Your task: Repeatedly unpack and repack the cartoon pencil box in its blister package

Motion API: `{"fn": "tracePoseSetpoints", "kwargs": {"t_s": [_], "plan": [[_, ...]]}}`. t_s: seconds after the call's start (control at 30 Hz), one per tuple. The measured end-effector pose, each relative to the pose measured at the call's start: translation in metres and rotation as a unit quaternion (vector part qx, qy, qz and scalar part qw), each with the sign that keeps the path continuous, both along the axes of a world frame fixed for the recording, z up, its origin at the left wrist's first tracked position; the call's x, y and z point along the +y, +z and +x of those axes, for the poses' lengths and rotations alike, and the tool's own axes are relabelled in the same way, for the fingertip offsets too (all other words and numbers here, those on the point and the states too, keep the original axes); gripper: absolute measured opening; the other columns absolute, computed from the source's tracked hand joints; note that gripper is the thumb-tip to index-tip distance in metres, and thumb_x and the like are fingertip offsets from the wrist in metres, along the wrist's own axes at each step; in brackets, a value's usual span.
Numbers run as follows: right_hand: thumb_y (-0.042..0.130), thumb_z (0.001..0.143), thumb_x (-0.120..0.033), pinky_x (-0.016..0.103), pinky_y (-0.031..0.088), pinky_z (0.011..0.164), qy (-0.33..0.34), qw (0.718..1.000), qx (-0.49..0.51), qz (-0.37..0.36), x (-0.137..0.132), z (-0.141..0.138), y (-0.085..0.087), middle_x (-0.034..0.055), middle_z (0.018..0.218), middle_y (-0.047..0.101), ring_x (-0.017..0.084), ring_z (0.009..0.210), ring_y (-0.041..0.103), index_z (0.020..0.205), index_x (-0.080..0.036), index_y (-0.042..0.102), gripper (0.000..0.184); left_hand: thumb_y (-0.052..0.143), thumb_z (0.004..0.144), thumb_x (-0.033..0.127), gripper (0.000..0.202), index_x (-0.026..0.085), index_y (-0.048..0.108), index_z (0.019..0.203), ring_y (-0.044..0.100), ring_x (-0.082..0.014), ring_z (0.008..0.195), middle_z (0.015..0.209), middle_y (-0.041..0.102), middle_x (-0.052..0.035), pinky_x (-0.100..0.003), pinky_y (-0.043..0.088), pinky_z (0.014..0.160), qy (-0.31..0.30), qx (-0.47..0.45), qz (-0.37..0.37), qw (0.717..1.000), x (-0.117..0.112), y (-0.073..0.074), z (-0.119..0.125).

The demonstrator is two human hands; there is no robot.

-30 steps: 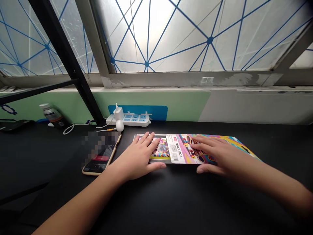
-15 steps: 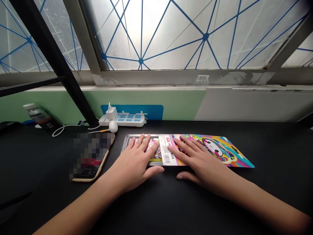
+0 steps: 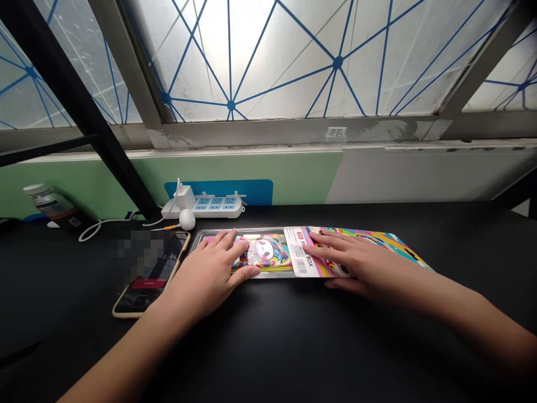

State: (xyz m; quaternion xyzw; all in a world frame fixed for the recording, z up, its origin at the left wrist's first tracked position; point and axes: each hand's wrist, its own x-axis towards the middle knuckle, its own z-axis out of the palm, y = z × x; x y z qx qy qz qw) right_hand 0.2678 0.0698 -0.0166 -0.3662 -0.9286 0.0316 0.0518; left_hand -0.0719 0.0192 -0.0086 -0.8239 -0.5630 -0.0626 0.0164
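Observation:
A colourful pencil box (image 3: 268,252) in a clear plastic tray lies flat on the black table (image 3: 268,336). A patterned paper sleeve (image 3: 381,246) with a white "PENCIL BOX" label covers its right part. My left hand (image 3: 210,274) rests on the tray's left end, fingers stretched flat and thumb along the near edge. My right hand (image 3: 356,263) lies flat on the sleeve, fingers spread, thumb at its near edge.
A phone (image 3: 146,274) lies face up left of my left hand. Behind it are a white power strip (image 3: 210,206) with a charger and cable, a white round earbud (image 3: 187,219), and a bottle (image 3: 52,206) lying at far left. A black diagonal post (image 3: 84,117) rises at left.
The sleeve has slid to the right under my right hand, uncovering more of the pencil box's picture. My left hand has shifted left on the tray.

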Motion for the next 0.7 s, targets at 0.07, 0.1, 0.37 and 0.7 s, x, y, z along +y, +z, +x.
{"fn": "tracePoseSetpoints", "kwargs": {"t_s": [0.07,0.1,0.37,0.7], "plan": [[0.061,0.095,-0.036,0.059,0.046,0.111,0.000,1.000,0.001,0.007,0.001,0.002,0.000,0.0004,0.164,0.039,0.035,0.147,0.041,0.156,-0.046,0.035,0.067,0.038,0.103,0.062,0.052,0.026,0.063,0.132,0.047,-0.0373,0.143,0.152,0.054,-0.0134,-0.055,0.046,0.108,0.012,0.002,0.014,1.000,0.002,0.000,-0.002],[0.060,0.094,-0.032,0.058,0.047,0.111,0.001,1.000,0.002,0.009,0.002,0.003,0.000,0.0004,0.163,0.039,0.035,0.146,0.042,0.156,-0.045,0.036,0.067,0.038,0.103,0.060,0.051,0.026,0.064,0.130,0.048,-0.0376,0.141,0.150,0.056,-0.0134,-0.054,0.047,0.106,0.017,0.003,0.018,1.000,0.003,0.000,-0.003],[0.044,0.093,-0.015,0.057,0.045,0.113,0.003,0.998,0.033,0.044,0.014,0.026,0.010,-0.0009,0.156,0.050,0.031,0.140,0.051,0.150,-0.038,0.050,0.061,0.035,0.105,0.055,0.048,0.027,0.065,0.130,0.056,-0.0350,0.132,0.140,0.063,-0.0104,-0.050,0.049,0.104,0.012,-0.019,0.027,0.999,0.011,0.000,-0.005],[0.041,0.093,-0.016,0.057,0.049,0.110,-0.060,0.983,0.078,0.155,0.013,0.043,0.041,0.0012,0.143,0.064,0.034,0.130,0.061,0.144,-0.032,0.060,0.057,0.039,0.104,0.054,0.047,0.030,0.065,0.135,0.055,-0.0357,0.130,0.145,0.059,-0.0105,-0.053,0.047,0.102,-0.002,-0.037,0.022,0.999,0.019,-0.003,-0.013]]}}
